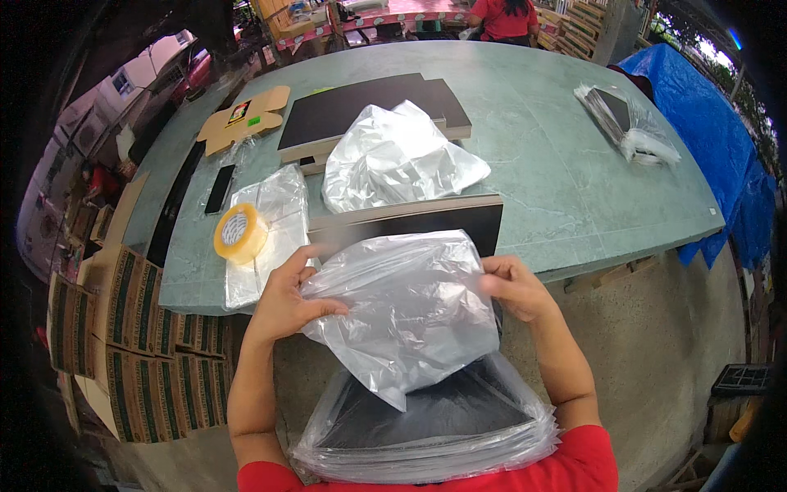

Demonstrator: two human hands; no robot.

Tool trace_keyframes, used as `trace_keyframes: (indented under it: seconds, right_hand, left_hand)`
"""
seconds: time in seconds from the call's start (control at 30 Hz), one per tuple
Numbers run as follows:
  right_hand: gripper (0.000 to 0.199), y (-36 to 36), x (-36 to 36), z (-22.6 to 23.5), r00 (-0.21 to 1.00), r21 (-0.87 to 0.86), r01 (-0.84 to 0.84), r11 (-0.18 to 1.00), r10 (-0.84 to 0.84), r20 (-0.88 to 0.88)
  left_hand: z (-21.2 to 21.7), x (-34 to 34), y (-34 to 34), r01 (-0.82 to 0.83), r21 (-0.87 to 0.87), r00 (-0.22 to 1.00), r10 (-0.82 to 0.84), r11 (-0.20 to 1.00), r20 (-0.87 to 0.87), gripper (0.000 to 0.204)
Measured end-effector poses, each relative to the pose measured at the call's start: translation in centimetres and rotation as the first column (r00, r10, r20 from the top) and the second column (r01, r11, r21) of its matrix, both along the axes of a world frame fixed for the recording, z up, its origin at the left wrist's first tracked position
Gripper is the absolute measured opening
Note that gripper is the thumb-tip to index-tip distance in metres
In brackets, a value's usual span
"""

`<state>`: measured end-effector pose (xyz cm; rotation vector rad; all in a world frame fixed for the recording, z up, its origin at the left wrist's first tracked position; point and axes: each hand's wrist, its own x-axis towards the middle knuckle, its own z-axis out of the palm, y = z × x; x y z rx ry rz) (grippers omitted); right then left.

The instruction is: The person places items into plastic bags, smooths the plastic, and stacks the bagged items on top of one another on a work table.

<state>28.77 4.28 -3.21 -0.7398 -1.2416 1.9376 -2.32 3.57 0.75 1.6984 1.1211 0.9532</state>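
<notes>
A clear plastic bag [410, 303] is stretched between my two hands, above my lap. My left hand [288, 297] pinches its left side between thumb and fingers. At the opposite side my right hand [518, 287] grips the bag's edge, fingers curled. Just beyond the bag, a stack of black boards [459, 221] stands at the table's near edge, partly hidden by it. Below the bag, a pile of black boards wrapped in clear plastic [459, 410] rests on my lap. A crumpled heap of clear plastic bags [393, 160] lies behind the standing boards.
On the green table [557, 164] lie more black boards [352, 107], a tape roll [241, 233] on flat plastic bags [279, 193], a flattened cardboard box [242, 119], a black strip [220, 189] and bagged boards [627, 123]. Cartons [156, 369] stand left; a person in red [504, 20] is beyond.
</notes>
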Motion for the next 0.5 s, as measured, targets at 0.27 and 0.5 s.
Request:
trace_keyframes:
  seconds: [0.27,0.5]
  right_hand:
    - [0.017,0.2,-0.6,-1.8,0.949,0.081,0.216,0.973,-0.229,0.218]
    - [0.016,0.4,-4.4,-2.3,0.983,0.029,0.111,0.993,-0.114,0.141]
  left_hand:
    - [0.0,-3.2,0.6,0.073,0.158,0.994,-0.059,0.985,-0.093,0.061]
    - [0.8,8.4,-2.7,0.068,-0.013,0.995,-0.068,0.998,-0.068,0.042]
